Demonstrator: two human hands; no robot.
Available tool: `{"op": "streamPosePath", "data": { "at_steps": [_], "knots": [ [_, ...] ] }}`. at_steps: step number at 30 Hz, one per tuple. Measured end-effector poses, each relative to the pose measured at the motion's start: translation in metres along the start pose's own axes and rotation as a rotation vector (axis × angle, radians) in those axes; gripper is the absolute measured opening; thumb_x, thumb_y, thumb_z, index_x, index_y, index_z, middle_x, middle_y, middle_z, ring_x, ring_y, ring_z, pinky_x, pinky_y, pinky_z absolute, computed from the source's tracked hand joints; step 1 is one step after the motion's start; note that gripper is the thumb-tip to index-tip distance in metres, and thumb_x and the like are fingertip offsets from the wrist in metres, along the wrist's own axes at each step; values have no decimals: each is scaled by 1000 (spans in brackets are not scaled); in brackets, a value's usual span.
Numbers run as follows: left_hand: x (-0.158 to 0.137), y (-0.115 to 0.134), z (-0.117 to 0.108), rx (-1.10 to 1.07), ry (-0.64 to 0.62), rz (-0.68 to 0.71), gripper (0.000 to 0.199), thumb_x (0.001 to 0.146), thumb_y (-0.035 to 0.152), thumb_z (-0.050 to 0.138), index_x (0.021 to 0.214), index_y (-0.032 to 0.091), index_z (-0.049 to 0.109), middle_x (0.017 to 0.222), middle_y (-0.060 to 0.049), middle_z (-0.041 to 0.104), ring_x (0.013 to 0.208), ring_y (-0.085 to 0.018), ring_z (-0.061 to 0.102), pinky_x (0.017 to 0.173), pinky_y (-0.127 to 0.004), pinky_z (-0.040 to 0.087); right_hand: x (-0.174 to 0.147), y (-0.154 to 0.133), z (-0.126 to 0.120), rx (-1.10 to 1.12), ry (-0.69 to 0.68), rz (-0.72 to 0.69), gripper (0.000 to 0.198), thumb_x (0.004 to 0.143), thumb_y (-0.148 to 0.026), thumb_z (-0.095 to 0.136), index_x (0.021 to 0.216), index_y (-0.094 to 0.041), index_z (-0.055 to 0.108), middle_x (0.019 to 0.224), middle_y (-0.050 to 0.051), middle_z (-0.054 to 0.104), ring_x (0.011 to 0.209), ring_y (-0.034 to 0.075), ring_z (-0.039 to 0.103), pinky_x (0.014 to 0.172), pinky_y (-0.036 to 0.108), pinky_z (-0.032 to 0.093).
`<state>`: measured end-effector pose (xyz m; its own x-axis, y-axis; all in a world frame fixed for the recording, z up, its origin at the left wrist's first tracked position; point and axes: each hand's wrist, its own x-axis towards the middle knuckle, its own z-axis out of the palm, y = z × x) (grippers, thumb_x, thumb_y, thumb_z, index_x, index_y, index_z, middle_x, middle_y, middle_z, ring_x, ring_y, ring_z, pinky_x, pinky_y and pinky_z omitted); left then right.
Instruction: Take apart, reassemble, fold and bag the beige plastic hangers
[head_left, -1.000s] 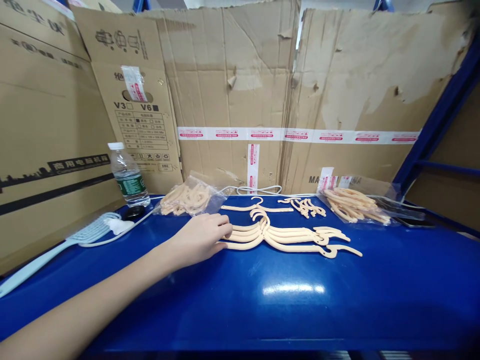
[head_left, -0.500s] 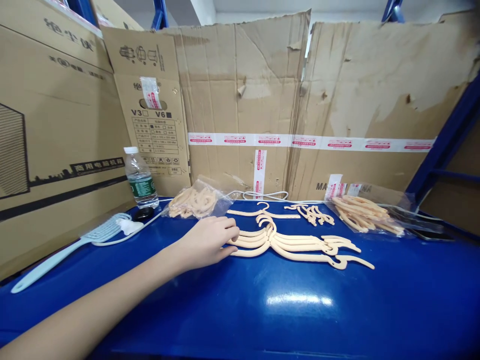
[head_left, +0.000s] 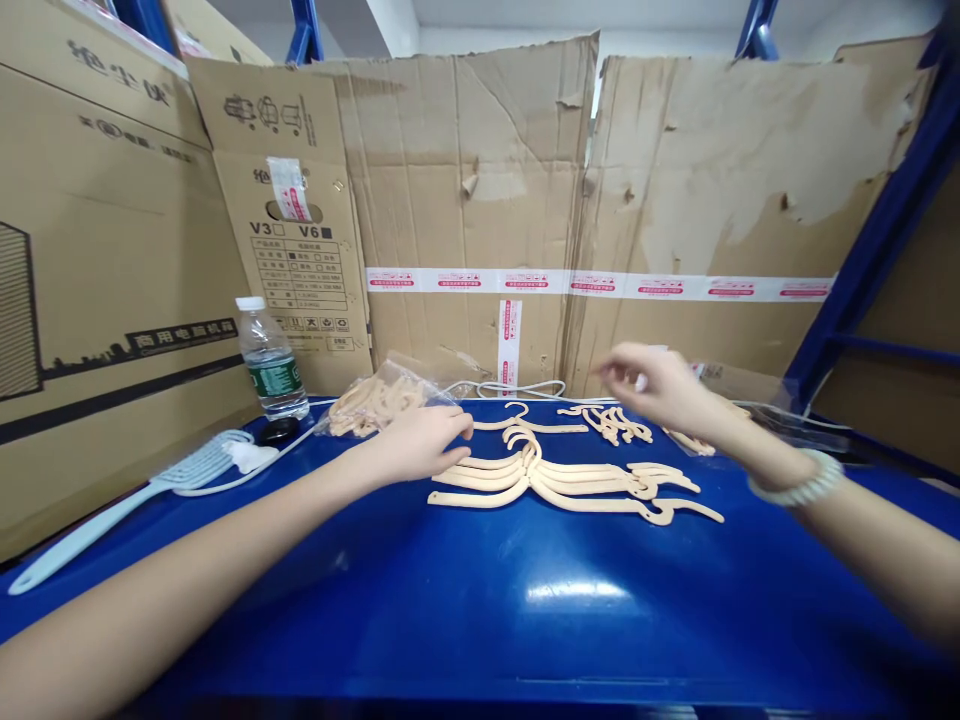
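My left hand (head_left: 424,442) reaches over the left ends of the hangers, thumb and bent fingers apart. Its fingertips cover the left end of a single beige hanger (head_left: 559,428) lying at the back; whether they touch it is unclear. In front lies a row of nested beige hangers (head_left: 491,497), hooks pointing away, with curved end pieces (head_left: 660,512) at their right arms. My right hand (head_left: 656,390), slightly blurred, hovers at the right with loosely curled fingers and nothing visible in them. Just left of and below it is a small pile of curved beige pieces (head_left: 611,425).
A bag of curved pieces (head_left: 375,400) lies at back left; another bag (head_left: 694,440) is partly behind my right arm. A water bottle (head_left: 274,365), black lid (head_left: 277,432), light blue brush (head_left: 184,470) and white cable (head_left: 525,388) are on the blue table (head_left: 450,620). Cardboard (head_left: 465,200) stands behind.
My right hand has come into view from the right, over the small pieces. My left hand has lifted off the front hangers and moved slightly back. The view has shifted a little.
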<state>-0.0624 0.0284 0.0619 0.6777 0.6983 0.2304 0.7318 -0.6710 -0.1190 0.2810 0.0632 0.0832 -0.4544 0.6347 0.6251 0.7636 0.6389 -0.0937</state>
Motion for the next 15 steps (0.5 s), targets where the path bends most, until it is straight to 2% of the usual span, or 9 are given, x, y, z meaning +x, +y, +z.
{"op": "streamPosePath", "data": {
  "at_steps": [2, 3, 6, 10, 15],
  "knots": [
    [15, -5, 8, 4, -22, -14, 15, 88, 21, 56, 99, 14, 62, 96, -8, 67, 87, -21, 65, 78, -32, 50, 8, 7, 23, -69, -203, 27, 12, 86, -13, 65, 96, -18, 70, 84, 4, 70, 73, 16, 65, 71, 27, 53],
    [23, -7, 13, 8, -32, -23, 16, 88, 19, 57, 102, 13, 63, 99, -9, 68, 89, -22, 65, 79, -33, 51, 12, 12, 35, -109, -284, 51, 13, 84, -10, 66, 90, -19, 71, 83, 4, 70, 75, 17, 66, 72, 27, 53],
    [44, -10, 27, 20, -62, -57, 21, 91, 22, 59, 109, 12, 61, 107, -9, 65, 95, -22, 64, 82, -38, 53, 22, 23, 70, -229, -439, 130, 9, 89, -20, 66, 97, -16, 68, 93, 5, 69, 84, 19, 66, 77, 33, 54],
    [61, -12, 43, 20, -92, -104, 32, 94, 31, 58, 121, 15, 56, 121, -10, 59, 102, -23, 62, 85, -44, 54, 28, 29, 96, -327, -503, 175, 21, 96, -31, 59, 110, -16, 62, 112, 8, 63, 95, 20, 63, 83, 39, 54],
    [69, -14, 57, -11, -127, -170, 31, 94, 31, 58, 121, 16, 57, 121, -10, 59, 102, -23, 62, 85, -43, 54, 30, 32, 101, -338, -484, 186, 20, 96, -32, 59, 105, -15, 63, 105, 7, 64, 90, 19, 64, 81, 38, 54]
  ]
}}
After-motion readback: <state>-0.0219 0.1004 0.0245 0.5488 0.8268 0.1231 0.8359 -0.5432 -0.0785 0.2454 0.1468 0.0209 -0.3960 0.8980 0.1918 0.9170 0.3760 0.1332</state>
